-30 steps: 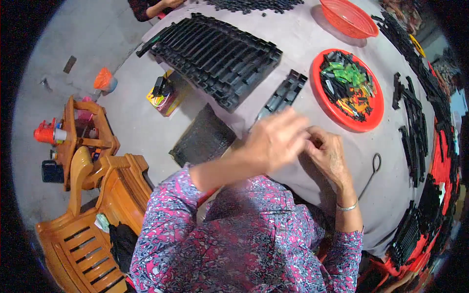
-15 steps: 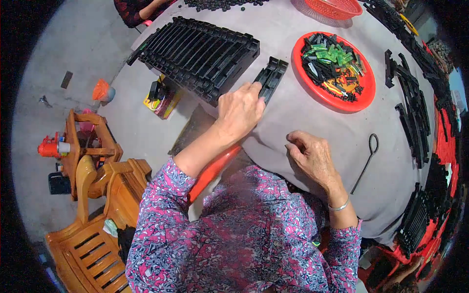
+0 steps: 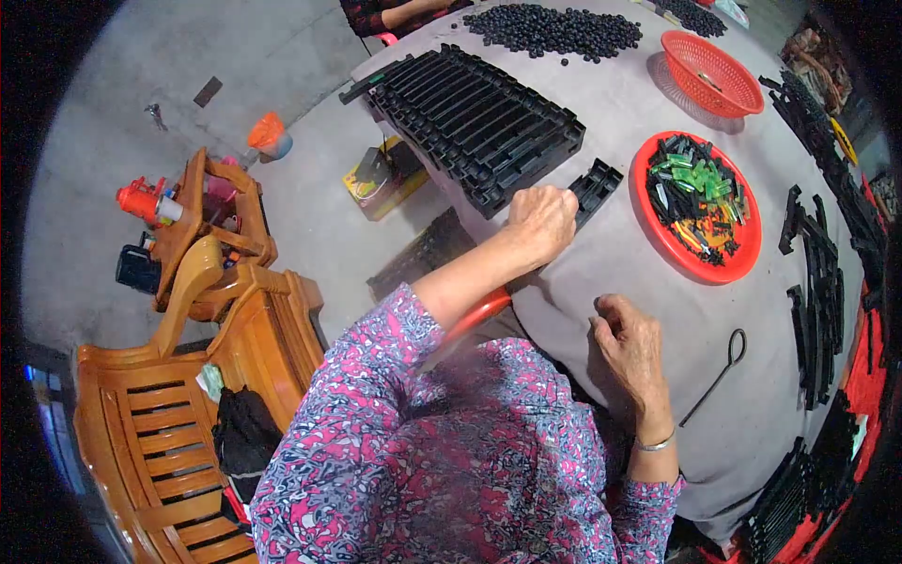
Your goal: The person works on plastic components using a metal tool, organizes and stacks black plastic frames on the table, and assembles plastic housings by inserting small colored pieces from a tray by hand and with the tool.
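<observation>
My left hand is closed over the near end of a black channel-shaped plastic part, whose far end sticks out beyond the knuckles. Its fingertips are hidden from view. Just to the left lies a long block of similar black parts, set side by side in a row. My right hand hovers or rests by the table's near edge, fingers loosely curled, thumb apart from the forefinger, and nothing visible between them. A red round tray of small black, green and yellow pieces sits beyond it.
A rod with a looped end lies on the cloth-covered table. Black strips line the right side. Farther off are a red basket and a heap of black pieces. A wooden chair stands left; another person's arm shows at the back.
The whole view has shifted, so the table and its things sit farther right and lower. My left hand stays on the black part; my right hand keeps its loose curl.
</observation>
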{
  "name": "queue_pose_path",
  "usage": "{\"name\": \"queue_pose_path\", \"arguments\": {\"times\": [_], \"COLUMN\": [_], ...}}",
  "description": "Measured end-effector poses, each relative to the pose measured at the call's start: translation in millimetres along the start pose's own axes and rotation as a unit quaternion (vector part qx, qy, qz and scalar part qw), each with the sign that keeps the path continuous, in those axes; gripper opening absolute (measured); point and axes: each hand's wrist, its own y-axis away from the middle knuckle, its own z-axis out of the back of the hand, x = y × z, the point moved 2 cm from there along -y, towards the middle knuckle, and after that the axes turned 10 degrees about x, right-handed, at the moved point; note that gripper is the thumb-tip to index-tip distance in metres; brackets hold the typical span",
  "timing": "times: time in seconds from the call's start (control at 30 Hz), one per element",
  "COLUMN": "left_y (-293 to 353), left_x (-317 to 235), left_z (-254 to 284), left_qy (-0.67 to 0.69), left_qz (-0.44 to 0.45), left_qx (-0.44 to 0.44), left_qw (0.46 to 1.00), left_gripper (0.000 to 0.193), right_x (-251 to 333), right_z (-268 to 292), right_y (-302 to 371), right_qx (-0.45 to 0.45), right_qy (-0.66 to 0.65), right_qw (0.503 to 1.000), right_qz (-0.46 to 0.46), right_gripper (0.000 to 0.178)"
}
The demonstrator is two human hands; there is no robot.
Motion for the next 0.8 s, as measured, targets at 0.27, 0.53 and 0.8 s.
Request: {"name": "queue_pose_path", "arguments": {"times": [0.27, 0.53, 0.8], "left_y": [11.8, -0.7, -28.1], "left_x": [2.9, 77.0, 240.1], "left_z": [22.0, 125.0, 179.9], "left_qy": [0.075, 0.026, -0.149], "left_qz": [-0.022, 0.000, 0.232], "left_qx": [0.038, -0.120, -0.172], "left_qw": [0.996, 0.992, 0.946], "left_gripper": [0.017, 0.019, 0.019], "right_x": [-0.9, 2.7, -2.6], "right_z": [-0.1, 3.1, 4.3], "right_y": [0.0, 4.4, 1.5], "right_qx": [-0.031, -0.002, 0.003], "right_qy": [0.026, -0.020, -0.034], "right_qw": [0.999, 1.000, 0.999], "right_qz": [0.031, -0.023, -0.027], "right_gripper": [0.018, 0.020, 0.019]}}
